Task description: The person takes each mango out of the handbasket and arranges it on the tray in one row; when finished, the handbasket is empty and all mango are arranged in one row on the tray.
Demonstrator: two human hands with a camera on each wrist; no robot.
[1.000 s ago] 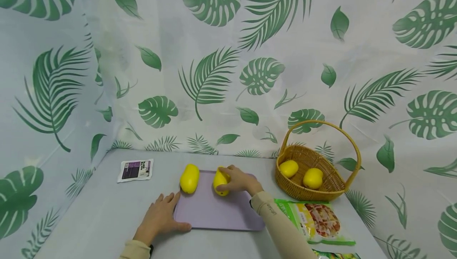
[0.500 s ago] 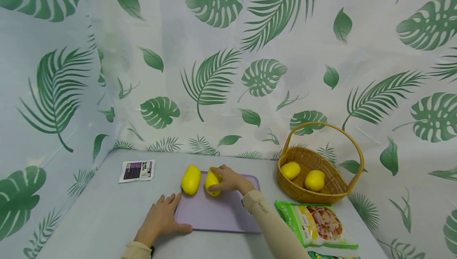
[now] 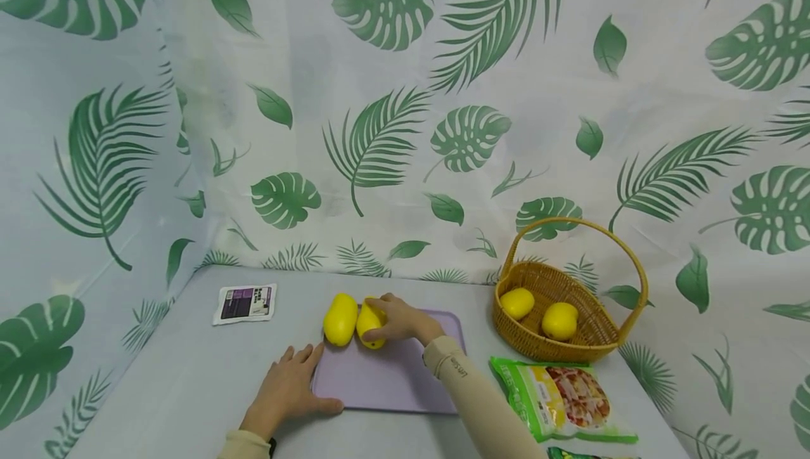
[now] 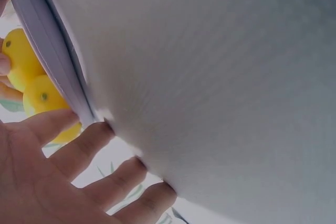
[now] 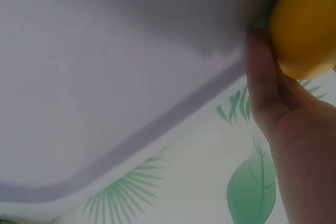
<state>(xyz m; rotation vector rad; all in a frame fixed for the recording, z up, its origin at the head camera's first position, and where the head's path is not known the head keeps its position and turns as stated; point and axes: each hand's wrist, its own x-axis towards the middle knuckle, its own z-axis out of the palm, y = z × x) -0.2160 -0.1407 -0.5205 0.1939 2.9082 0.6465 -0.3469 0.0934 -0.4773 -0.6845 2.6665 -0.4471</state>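
My right hand (image 3: pixel 400 320) grips a yellow mango (image 3: pixel 367 324) from above, thumb on the near side and fingers on the far side. It lies at the far left of a lilac tray (image 3: pixel 386 385), close beside a second yellow mango (image 3: pixel 340 320) at the tray's left back corner. In the right wrist view the held mango (image 5: pixel 307 30) shows beside the fingers. My left hand (image 3: pixel 286 387) is spread at the tray's left edge, holding nothing. The left wrist view shows its fingertips (image 4: pixel 102 129) down on the table by the tray's rim (image 4: pixel 55 51).
At the back right stands a wicker basket (image 3: pixel 585 353) with a tall handle and two yellow fruits inside. Before it lies a green food packet (image 3: pixel 569 403), with part of another packet (image 3: pixel 582 453) below. A small white-and-purple sachet (image 3: pixel 245 304) rests at the back left.
My right hand has moved left over the tray with the mango, bringing it up close to the second one. The left hand stays at the tray's edge.
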